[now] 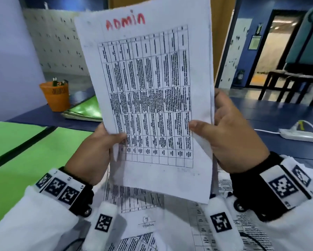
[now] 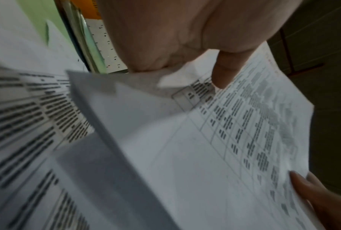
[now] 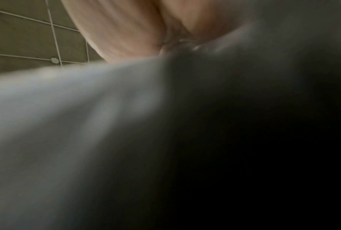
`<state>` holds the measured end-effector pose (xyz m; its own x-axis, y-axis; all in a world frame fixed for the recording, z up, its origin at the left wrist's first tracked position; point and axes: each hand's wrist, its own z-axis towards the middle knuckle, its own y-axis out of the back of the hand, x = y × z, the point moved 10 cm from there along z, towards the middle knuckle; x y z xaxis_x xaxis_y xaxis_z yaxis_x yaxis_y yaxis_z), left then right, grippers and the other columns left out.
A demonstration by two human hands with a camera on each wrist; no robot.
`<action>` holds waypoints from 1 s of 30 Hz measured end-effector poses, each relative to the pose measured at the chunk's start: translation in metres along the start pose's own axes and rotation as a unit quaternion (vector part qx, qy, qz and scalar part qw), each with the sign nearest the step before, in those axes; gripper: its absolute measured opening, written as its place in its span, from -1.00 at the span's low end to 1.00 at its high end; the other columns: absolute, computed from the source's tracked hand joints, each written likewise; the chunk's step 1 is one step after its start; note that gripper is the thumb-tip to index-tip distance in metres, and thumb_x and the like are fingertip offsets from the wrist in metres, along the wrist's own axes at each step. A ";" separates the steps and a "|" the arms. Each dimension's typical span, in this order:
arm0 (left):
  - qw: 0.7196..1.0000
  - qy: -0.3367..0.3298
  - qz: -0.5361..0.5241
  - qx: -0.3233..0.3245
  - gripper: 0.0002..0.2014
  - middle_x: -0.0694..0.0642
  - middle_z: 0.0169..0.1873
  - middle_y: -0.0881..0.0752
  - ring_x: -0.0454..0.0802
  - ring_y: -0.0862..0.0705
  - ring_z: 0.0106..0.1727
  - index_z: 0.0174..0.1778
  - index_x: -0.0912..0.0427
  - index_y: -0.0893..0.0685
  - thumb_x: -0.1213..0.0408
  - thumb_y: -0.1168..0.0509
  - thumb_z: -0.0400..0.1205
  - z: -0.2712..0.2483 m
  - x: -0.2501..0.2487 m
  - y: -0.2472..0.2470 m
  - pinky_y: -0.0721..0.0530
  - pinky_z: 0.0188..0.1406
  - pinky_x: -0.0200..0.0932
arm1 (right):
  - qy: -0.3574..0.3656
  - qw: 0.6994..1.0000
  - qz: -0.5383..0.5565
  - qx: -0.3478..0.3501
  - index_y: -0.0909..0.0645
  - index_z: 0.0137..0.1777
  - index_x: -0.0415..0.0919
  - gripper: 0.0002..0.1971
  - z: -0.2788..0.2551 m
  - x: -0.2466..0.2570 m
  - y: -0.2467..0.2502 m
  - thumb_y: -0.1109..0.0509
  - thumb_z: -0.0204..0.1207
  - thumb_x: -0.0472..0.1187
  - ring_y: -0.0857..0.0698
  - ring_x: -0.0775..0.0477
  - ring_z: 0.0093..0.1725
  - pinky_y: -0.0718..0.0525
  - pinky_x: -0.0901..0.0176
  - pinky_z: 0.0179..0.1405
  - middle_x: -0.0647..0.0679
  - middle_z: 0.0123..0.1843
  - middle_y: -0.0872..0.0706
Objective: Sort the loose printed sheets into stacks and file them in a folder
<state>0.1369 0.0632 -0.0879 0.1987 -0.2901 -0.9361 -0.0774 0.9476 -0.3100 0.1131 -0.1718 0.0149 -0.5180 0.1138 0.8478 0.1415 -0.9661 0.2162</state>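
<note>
I hold a small stack of printed sheets (image 1: 148,98) upright in front of me; the top sheet bears a printed table and "ADMIN" in red marker. My left hand (image 1: 97,147) pinches its lower left edge, thumb on the front. My right hand (image 1: 228,134) grips the right edge, thumb on the front, fingers behind. More loose printed sheets (image 1: 143,214) lie on the table below. In the left wrist view the held sheets (image 2: 215,140) fan out under my left thumb (image 2: 224,71). The right wrist view is mostly blurred paper (image 3: 67,124) and palm.
Green folders (image 1: 86,109) lie stacked at the back left beside an orange pen basket (image 1: 56,95). Green sheets or folders (image 1: 34,160) cover the table on my left. A white power strip (image 1: 300,135) sits at the right on the blue table (image 1: 271,113). Chairs stand beyond.
</note>
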 end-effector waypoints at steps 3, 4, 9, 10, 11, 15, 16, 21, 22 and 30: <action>0.998 0.033 -0.049 0.021 -0.53 0.28 0.39 -0.74 0.28 -0.67 0.46 0.46 0.25 -0.63 0.33 -0.24 0.59 -0.002 0.000 0.000 -0.66 0.45 0.26 | 0.002 1.000 0.009 0.016 -0.49 0.29 -0.02 -0.51 0.000 0.002 -0.003 -0.30 0.57 -0.61 -0.74 -0.06 0.29 -0.62 -0.26 0.38 -0.04 0.28 -0.77; 0.998 0.036 -0.052 0.027 -0.55 0.28 0.37 -0.75 0.29 -0.69 0.44 0.45 0.26 -0.64 0.34 -0.23 0.61 -0.003 0.000 -0.001 -0.71 0.39 0.24 | -0.003 1.000 0.015 0.016 -0.49 0.30 -0.01 -0.51 0.000 0.001 -0.002 -0.29 0.58 -0.60 -0.74 -0.07 0.29 -0.61 -0.27 0.39 -0.03 0.28 -0.77; 0.997 -0.033 0.068 -0.001 -0.66 0.03 0.24 -0.84 -0.01 -0.78 0.34 0.45 0.15 -0.62 0.47 -0.12 0.82 -0.006 -0.012 -0.001 -0.64 0.48 0.04 | -0.035 0.998 -0.059 0.009 -0.43 0.33 0.12 -0.54 -0.001 -0.014 0.001 -0.35 0.62 -0.43 -0.74 0.22 0.18 -0.62 0.08 0.25 0.24 0.17 -0.78; 0.993 -0.057 0.108 -0.006 -0.67 -0.09 0.18 -0.86 -0.21 -0.78 0.27 0.44 0.12 -0.60 0.47 -0.12 0.83 -0.009 -0.017 -0.005 -0.64 0.39 -0.24 | -0.032 0.996 -0.084 0.010 -0.39 0.36 0.13 -0.54 -0.002 -0.015 -0.001 -0.36 0.62 -0.38 -0.71 0.28 0.17 -0.62 0.17 0.22 0.26 0.19 -0.75; 0.987 -0.079 0.141 -0.013 -0.69 -0.20 0.10 -0.86 -0.39 -0.77 0.16 0.42 0.08 -0.59 0.46 -0.12 0.83 -0.013 -0.021 -0.008 -0.62 0.20 -0.46 | -0.028 0.994 -0.102 0.007 -0.35 0.36 0.15 -0.54 -0.002 -0.015 -0.003 -0.36 0.63 -0.35 -0.68 0.38 0.12 -0.61 0.32 0.14 0.29 0.18 -0.72; 0.977 -0.113 0.170 -0.058 -0.73 -0.25 0.01 -0.84 -0.37 -0.76 0.05 0.23 -0.17 -0.56 0.37 -0.16 0.84 -0.017 -0.024 -0.006 -0.63 0.12 -0.23 | -0.001 0.983 -0.175 -0.051 -0.25 0.27 0.08 -0.62 -0.005 -0.015 0.000 -0.33 0.66 -0.31 -0.61 0.54 -0.06 -0.50 0.69 -0.25 0.37 0.10 -0.60; 0.978 -0.107 0.167 -0.064 -0.72 -0.27 0.03 -0.84 -0.32 -0.76 0.08 0.21 -0.20 -0.56 0.36 -0.17 0.84 -0.016 -0.022 -0.003 -0.64 0.16 -0.16 | -0.006 0.980 -0.191 -0.056 -0.25 0.26 0.04 -0.64 -0.005 -0.019 0.000 -0.33 0.66 -0.30 -0.61 0.54 -0.07 -0.50 0.69 -0.27 0.36 0.08 -0.60; 0.989 -0.036 0.129 -0.067 -0.72 -0.02 0.16 -0.85 0.04 -0.77 0.29 0.31 0.02 -0.62 0.41 -0.32 0.72 -0.005 -0.006 0.008 -0.58 0.50 0.23 | -0.110 0.962 -0.248 -0.040 -0.35 0.10 -0.16 -0.77 -0.008 -0.060 0.006 -0.38 0.64 -0.21 -0.62 0.25 -0.19 -0.57 0.35 -0.21 0.08 -0.11 -0.61; 0.990 -0.023 0.120 -0.067 -0.70 0.02 0.16 -0.86 0.08 -0.77 0.29 0.30 0.07 -0.63 0.49 -0.29 0.72 -0.004 -0.003 0.009 -0.59 0.50 0.26 | -0.118 0.960 -0.250 -0.053 -0.36 0.11 -0.15 -0.79 -0.009 -0.064 0.010 -0.37 0.64 -0.22 -0.65 0.13 -0.10 -0.65 0.14 -0.06 0.03 -0.06 -0.64; 0.994 -0.031 0.071 -0.075 -0.61 0.07 0.07 -0.87 -0.03 -0.82 0.10 0.34 0.26 -0.58 0.66 -0.27 0.63 0.001 -0.013 0.012 -0.68 0.28 0.07 | -0.131 0.969 -0.132 -0.160 -0.49 0.20 0.06 -0.63 -0.015 -0.059 0.019 -0.45 0.50 -0.32 -0.74 0.12 -0.01 -0.67 -0.01 0.02 0.17 0.00 -0.77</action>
<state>0.1345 0.0785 -0.0798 0.2352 -0.1411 -0.9616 -0.2527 0.9465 -0.2007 0.1342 -0.2001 -0.0386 -0.2626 0.3822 0.8860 -0.2587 -0.9125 0.3169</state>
